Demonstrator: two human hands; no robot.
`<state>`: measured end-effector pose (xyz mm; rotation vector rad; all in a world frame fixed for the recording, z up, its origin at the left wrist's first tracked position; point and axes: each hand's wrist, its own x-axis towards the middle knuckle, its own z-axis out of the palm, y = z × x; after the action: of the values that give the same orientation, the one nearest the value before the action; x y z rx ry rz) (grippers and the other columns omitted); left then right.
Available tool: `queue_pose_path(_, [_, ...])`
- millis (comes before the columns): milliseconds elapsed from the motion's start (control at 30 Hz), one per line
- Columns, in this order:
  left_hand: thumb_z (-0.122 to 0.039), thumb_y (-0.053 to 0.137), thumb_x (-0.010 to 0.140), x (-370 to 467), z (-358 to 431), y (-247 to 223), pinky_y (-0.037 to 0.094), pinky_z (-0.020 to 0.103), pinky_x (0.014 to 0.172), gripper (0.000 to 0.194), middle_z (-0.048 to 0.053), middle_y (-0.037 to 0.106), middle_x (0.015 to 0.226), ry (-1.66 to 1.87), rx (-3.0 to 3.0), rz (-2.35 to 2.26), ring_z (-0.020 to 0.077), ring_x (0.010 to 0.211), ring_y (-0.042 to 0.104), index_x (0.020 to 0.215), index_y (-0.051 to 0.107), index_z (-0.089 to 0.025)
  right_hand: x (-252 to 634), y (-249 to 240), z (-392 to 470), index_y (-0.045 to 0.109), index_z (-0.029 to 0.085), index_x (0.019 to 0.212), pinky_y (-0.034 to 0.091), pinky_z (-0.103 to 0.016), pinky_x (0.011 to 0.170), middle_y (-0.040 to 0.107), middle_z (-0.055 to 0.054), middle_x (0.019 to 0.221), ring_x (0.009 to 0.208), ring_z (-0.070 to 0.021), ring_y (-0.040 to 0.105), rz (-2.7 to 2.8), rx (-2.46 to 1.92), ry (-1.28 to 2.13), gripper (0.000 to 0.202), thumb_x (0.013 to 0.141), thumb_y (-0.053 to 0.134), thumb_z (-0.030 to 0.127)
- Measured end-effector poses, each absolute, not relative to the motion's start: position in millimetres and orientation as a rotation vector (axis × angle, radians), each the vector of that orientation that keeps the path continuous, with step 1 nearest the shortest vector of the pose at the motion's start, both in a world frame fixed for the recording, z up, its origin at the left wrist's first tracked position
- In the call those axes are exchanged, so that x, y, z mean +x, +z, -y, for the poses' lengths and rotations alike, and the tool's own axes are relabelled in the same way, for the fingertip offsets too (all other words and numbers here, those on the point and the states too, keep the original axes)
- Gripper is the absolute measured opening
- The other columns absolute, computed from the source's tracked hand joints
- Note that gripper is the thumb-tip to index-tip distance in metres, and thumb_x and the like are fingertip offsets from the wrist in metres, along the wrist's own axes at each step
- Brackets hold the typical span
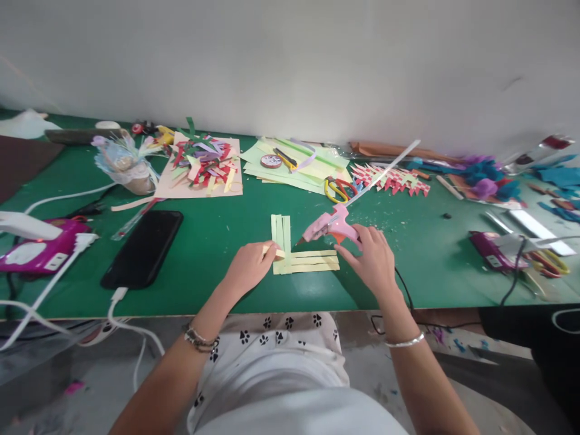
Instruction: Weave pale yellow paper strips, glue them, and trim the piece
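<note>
On the green table lies an L-shaped weave of paper strips, with pale green strips (280, 229) pointing away and pale yellow strips (315, 261) reaching right. My left hand (254, 264) is closed at the left of the corner, pinching a short yellow paper strip (280, 254) over the weave. A pink glue gun (338, 223) is held in my right hand (372, 257), its nozzle pointing left and down just above the right side of the green strips. A clear glue stick (385, 171) sticks out from the gun's back.
A black phone (142, 249) with a white cable lies left, beside a purple power strip (45, 244). Behind are a pile of paper strips (208, 163), green sheets (312, 176), scissors (336, 190) and a red woven piece (389, 179). Another purple power strip (496, 251) is at right.
</note>
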<state>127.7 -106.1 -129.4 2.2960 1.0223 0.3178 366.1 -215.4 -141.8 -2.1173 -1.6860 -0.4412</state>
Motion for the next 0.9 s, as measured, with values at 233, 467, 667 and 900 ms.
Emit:
queue_pose_path(233, [-0.031, 0.028, 0.090, 127.9, 108.2, -126.9, 0.040, 0.023, 0.061, 0.041, 0.002, 0.070, 0.080, 0.328, 2.303, -1.038, 0.0171, 0.072, 0.062, 0.080, 0.066, -0.020, 354.7, -147.5, 216.9, 0.054, 0.017, 0.107, 0.036, -0.030, 0.064, 0.055, -0.008, 0.082, 0.075, -0.0216, 0.047, 1.807, -2.103, -0.521, 0.039, 0.085, 0.044, 0.048])
queue_pose_path(467, [-0.030, 0.029, 0.090, 127.9, 107.7, -128.4, 0.040, 0.023, 0.060, 0.040, 0.001, 0.071, 0.081, 0.339, 2.311, -1.029, 0.0169, 0.073, 0.063, 0.081, 0.066, -0.020, 352.8, -148.4, 215.8, 0.054, 0.015, 0.110, 0.033, -0.030, 0.062, 0.055, -0.008, 0.083, 0.075, -0.0213, 0.046, 1.885, -2.116, -0.514, 0.044, 0.086, 0.042, 0.051])
queue_pose_path(667, [-0.031, 0.029, 0.090, 127.5, 108.3, -128.8, 0.042, 0.023, 0.062, 0.041, 0.002, 0.070, 0.080, 0.353, 2.334, -1.032, 0.0166, 0.072, 0.063, 0.081, 0.067, -0.020, 350.7, -147.5, 216.1, 0.053, 0.015, 0.111, 0.033, -0.030, 0.063, 0.056, -0.008, 0.085, 0.077, -0.0215, 0.045, 1.907, -2.124, -0.482, 0.041, 0.088, 0.039, 0.046])
queue_pose_path(900, [-0.031, 0.027, 0.091, 127.8, 108.0, -128.2, 0.044, 0.025, 0.066, 0.041, 0.003, 0.071, 0.087, 0.326, 2.338, -1.032, 0.0177, 0.079, 0.064, 0.085, 0.067, -0.020, 352.5, -144.0, 218.3, 0.053, 0.016, 0.112, 0.033, -0.031, 0.063, 0.055, -0.009, 0.085, 0.077, -0.0219, 0.045, 1.901, -2.157, -0.479, 0.040, 0.090, 0.035, 0.045])
